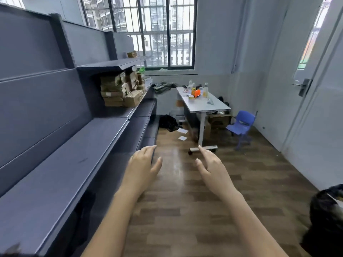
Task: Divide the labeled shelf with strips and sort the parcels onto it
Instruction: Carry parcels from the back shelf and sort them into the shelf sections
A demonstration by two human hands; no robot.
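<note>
A long dark grey shelf unit (70, 160) runs along the left wall, its near boards bare. Further down, a stack of brown cardboard parcels (121, 90) sits on a middle board under an upper board, and one more parcel (132, 54) rests on that upper board. My left hand (143, 164) hovers open beside the shelf's front edge, fingers spread, holding nothing. My right hand (211, 168) is held out over the wooden floor, also open and holding nothing. No strips or labels are visible.
A white wheeled table (211, 106) with bottles and small items stands ahead on the right, a blue chair (242, 124) beside it. Papers (182, 134) and a dark bag (168, 122) lie on the floor. A black bag (326, 219) sits at the right edge. A door (315, 108) is on the right.
</note>
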